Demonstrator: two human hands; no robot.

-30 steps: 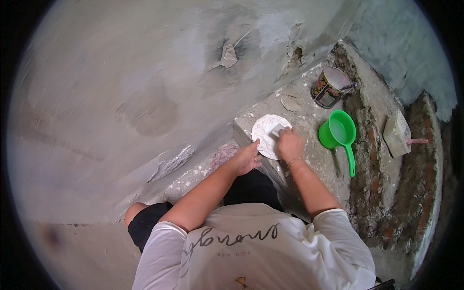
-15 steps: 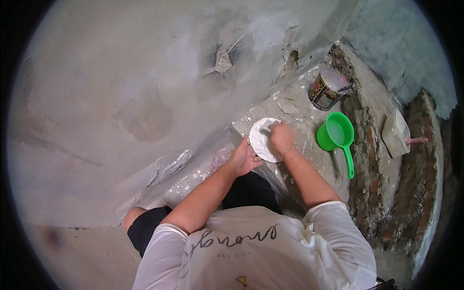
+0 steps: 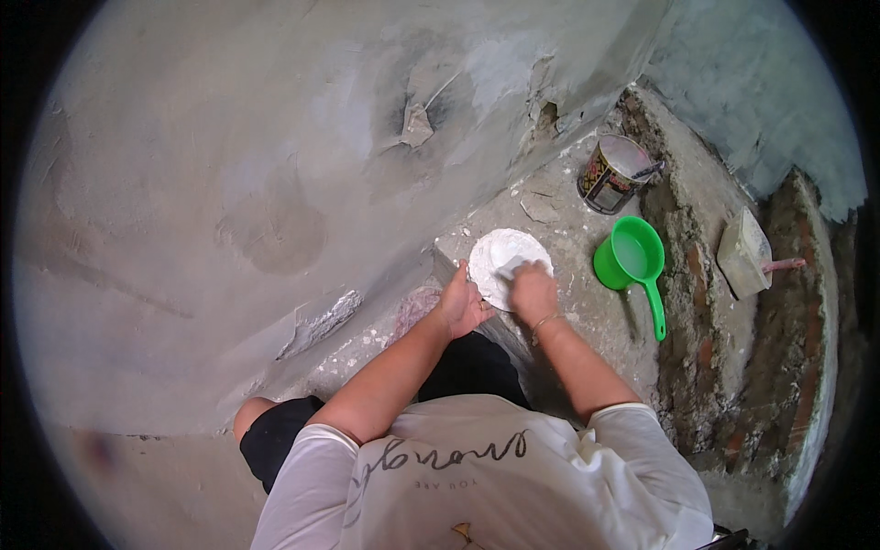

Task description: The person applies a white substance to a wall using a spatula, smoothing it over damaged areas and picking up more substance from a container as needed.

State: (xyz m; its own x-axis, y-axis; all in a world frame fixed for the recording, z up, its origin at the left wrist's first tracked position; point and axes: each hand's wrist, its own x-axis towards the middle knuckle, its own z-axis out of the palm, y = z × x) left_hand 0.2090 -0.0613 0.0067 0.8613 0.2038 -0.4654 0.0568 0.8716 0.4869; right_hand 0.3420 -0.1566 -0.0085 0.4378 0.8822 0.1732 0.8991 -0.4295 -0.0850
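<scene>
A round, shallow dish (image 3: 478, 286) holding white paste (image 3: 510, 246) sits on the concrete ledge in front of me. My left hand (image 3: 463, 304) is at its near left rim, palm turned toward the dish, thumb and fingers apart; it seems to touch the edge without closing round it. My right hand (image 3: 534, 291) is closed over the dish's right side. From its fingers a small, pale, flat-bladed scraper (image 3: 510, 269) reaches into the paste. The scraper's handle is hidden by my fingers.
To the right stands a green dipper (image 3: 632, 257) with cloudy liquid. Behind it is an open paint tin (image 3: 611, 174) with a dark-handled tool in it. Farther right, a pale rectangular tub (image 3: 742, 255) with a pinkish handle rests by the rough brick steps (image 3: 706, 353). A patched wall (image 3: 257, 137) borders the left.
My right hand has moved slightly down toward me with the scraper, uncovering more paste. The left hand stays at the rim. The whole view has shifted a little.
</scene>
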